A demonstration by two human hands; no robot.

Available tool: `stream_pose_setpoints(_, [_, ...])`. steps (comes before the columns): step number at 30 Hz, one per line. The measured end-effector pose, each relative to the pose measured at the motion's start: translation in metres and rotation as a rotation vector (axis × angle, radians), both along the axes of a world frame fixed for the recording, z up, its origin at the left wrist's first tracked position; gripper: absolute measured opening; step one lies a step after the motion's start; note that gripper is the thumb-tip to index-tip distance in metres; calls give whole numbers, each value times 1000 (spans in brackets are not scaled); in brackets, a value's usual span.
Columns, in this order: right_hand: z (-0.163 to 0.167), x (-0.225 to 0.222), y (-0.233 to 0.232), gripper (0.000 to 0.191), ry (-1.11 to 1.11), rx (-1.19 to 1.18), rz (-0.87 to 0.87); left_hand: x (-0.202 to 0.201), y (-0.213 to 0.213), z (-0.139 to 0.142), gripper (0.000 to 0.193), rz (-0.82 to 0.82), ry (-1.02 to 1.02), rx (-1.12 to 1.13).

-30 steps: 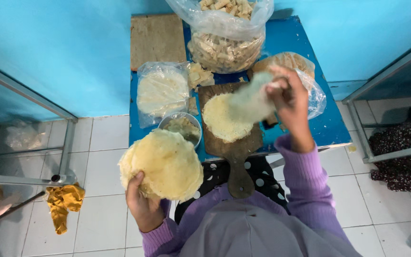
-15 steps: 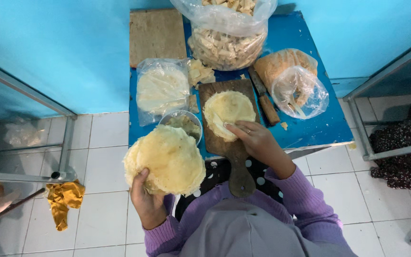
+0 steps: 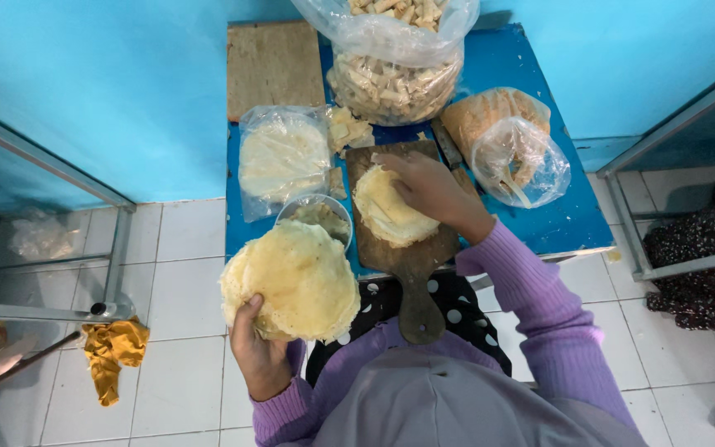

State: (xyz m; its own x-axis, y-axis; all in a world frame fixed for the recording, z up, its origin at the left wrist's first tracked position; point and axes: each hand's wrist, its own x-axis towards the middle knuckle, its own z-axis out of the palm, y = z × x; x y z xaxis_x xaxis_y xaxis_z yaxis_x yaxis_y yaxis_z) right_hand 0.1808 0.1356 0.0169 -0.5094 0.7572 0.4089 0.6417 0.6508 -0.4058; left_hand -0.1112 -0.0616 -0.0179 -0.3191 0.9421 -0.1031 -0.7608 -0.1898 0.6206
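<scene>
Right hand (image 3: 428, 192) lies palm down on a thin yellow wrapper (image 3: 391, 207) that sits on the wooden paddle board (image 3: 399, 248); fingers curled over the wrapper's upper right edge, pressing or pinching it rather than lifting it clear, and whether a fold is actually pinched cannot be told from above. The wrapper spreads left and toward the body from that hand, so most of its round face lies open beside the fingers. Board's long axis runs away from the body, handle pointing back toward the lap, blade end toward the wall. Left hand (image 3: 262, 352) is closed from below on a stack of wrappers (image 3: 291, 281), thumb on the near rim, the stack held flat and level off the table's near left corner, above the white floor tiles. The stack lies left of the board and nearer the body, just beside it but not touching; a small bowl of filling (image 3: 318, 217) shows between them, partly hidden by the stack's far edge. The right hand is plainly the nearer one to the board. Further back on the blue table (image 3: 556, 223): a flat bag of pale sheets (image 3: 283, 157), a big bag of cut pieces (image 3: 395, 83), a tied bag (image 3: 511, 157) to the right. A yellow cloth (image 3: 113, 356) lies on the floor to the left.
</scene>
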Motion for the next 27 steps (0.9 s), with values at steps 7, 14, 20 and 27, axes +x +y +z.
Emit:
stream_pose_setpoints(7, [-17,-13,23,46,-7,-11,-2,-3,0,-4,56,9,1,18])
stream_pose_setpoints(14, [-20,-14,29,50,72,71,-39,-3,1,-2,56,27,-11,-4])
stream_pose_setpoints(20, [-20,-13,-12,59,28,87,65,0,-2,4,57,34,6,-2])
stream_pose_setpoints(27, [-19,-12,-64,84,-317,-123,219,0,-1,2,56,-8,4,15])
